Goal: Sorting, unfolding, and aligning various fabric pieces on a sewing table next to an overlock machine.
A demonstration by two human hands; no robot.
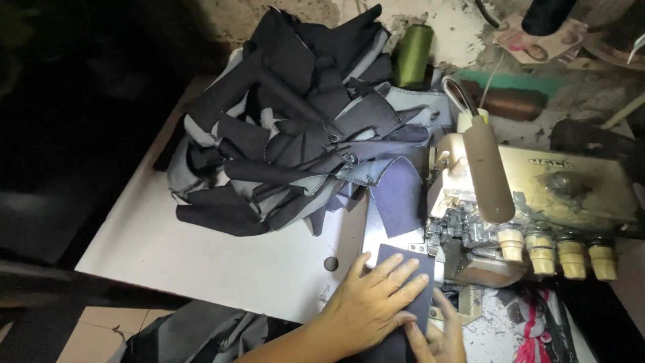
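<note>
Left hand (373,302): laid flat, fingers spread and extended, palm down on a dark navy fabric piece (406,279). It presses the cloth rather than clamping it.

Right hand (440,336): low at the bottom edge of the view, partly cut off; its fingers touch the near right edge of the same fabric piece. Whether it pinches the cloth cannot be told.

Dark navy fabric piece: small, roughly rectangular, lying on the bench (201,259) just in front of the sewing machine (537,202), its far edge touching the machine's metal plate. A second navy piece (396,195) trails away behind the plate toward the heap.

Sewing machine: beige overlock type, worn and stained, at the right of the bench; four cream tension knobs (556,252) in a row along its front.

Heap of cut pieces (295,128): black, navy and grey-blue cloth with stitched edges, piled at the far middle of the bench, reaching nearly to the machine's left side.

Bench: pale top with one small round hole (330,263) just left of the left hand. Open surface lies left and in front of the heap, up to the near and left edges.

Thread cones: one green (412,54) and one brown (507,102), behind the heap and machine.

More grey cloth (201,333) hangs below the near bench edge.
</note>
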